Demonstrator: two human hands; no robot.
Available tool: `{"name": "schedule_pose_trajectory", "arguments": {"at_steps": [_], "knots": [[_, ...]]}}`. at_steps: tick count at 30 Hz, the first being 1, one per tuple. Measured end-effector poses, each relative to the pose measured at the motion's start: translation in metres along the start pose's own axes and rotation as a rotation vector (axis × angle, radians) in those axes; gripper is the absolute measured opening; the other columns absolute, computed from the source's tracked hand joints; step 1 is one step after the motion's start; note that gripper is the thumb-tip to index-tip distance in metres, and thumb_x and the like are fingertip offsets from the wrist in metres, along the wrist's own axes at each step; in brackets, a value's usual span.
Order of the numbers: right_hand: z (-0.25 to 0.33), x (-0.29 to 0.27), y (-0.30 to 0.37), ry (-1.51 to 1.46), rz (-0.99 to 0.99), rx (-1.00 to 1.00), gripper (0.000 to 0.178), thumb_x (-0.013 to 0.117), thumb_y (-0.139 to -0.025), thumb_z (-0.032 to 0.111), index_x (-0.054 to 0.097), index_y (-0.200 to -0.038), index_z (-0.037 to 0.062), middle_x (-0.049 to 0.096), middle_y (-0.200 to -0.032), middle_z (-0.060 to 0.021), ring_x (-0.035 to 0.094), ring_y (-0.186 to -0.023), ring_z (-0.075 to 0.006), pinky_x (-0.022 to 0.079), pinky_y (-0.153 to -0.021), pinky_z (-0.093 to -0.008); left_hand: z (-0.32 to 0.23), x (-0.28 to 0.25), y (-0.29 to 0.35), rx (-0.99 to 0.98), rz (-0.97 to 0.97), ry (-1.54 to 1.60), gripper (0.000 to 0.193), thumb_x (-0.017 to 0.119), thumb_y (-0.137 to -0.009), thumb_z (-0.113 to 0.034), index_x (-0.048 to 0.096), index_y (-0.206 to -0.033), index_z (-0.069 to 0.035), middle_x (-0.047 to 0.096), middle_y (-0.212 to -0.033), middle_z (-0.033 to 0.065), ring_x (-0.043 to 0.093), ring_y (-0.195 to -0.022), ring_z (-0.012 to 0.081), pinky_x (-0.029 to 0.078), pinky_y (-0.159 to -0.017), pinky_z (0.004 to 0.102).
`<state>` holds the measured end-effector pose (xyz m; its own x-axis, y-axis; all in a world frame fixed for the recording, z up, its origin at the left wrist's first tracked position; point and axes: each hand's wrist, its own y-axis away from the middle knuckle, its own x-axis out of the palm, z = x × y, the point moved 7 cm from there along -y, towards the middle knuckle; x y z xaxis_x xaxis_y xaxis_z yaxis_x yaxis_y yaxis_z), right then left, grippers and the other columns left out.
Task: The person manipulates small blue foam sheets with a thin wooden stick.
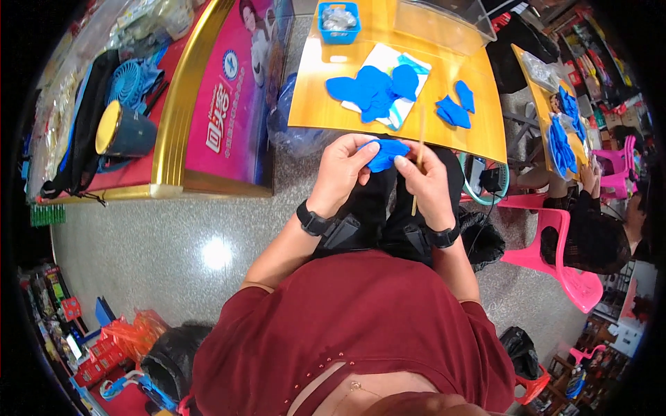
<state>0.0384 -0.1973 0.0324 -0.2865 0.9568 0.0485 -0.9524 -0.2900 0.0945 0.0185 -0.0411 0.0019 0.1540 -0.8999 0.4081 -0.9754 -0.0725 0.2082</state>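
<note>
A crinkled bright-blue piece point(386, 155), thin like paper or cloth, is held between my two hands just off the table's near edge. My left hand point(341, 170) pinches its left side between thumb and fingers. At its right side, the thumb of my right hand point(429, 182) presses on it. A thin tan stick point(420, 132) also runs upright through the right hand's grip. Beyond, a pile of similar blue petal-shaped pieces point(374, 91) lies partly over a white printed sheet point(397, 114). Smaller blue pieces point(454, 111) rest to its right.
The yellow table point(312, 111) carries a blue basket point(339, 38) of silvery items and a clear plastic box point(444, 28). A pink-sided counter point(222, 97) stands at left. At right are a pink chair point(548, 243) and a person point(596, 236) at another table.
</note>
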Motion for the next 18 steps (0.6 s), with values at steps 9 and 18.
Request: {"name": "schedule_pose_trajectory", "arguments": {"at_steps": [9, 18], "knots": [[-0.006, -0.017, -0.012, -0.033, -0.006, -0.006, 0.021, 0.069, -0.088, 0.021, 0.065, -0.086, 0.0003, 0.058, -0.073, 0.003, 0.049, -0.064, -0.0028, 0.037, -0.056, -0.0193, -0.008, 0.031, -0.011, 0.003, 0.082, -0.062, 0.023, 0.066, -0.09, -0.017, 0.062, -0.106, 0.0, 0.064, -0.08, 0.001, 0.055, -0.061, 0.0056, 0.044, -0.052, 0.02], [-0.004, -0.008, 0.01, 0.216, 0.11, -0.063, 0.024, 0.057, -0.095, 0.025, 0.061, -0.096, 0.0017, 0.057, -0.069, -0.0004, 0.055, -0.065, -0.0077, 0.043, -0.06, -0.0249, -0.019, 0.004, -0.032, 0.066, -0.097, 0.166, 0.02, 0.061, -0.094, -0.026, 0.062, -0.088, -0.006, 0.059, -0.07, -0.0007, 0.053, -0.057, 0.0068, 0.041, -0.048, 0.0202]]}}
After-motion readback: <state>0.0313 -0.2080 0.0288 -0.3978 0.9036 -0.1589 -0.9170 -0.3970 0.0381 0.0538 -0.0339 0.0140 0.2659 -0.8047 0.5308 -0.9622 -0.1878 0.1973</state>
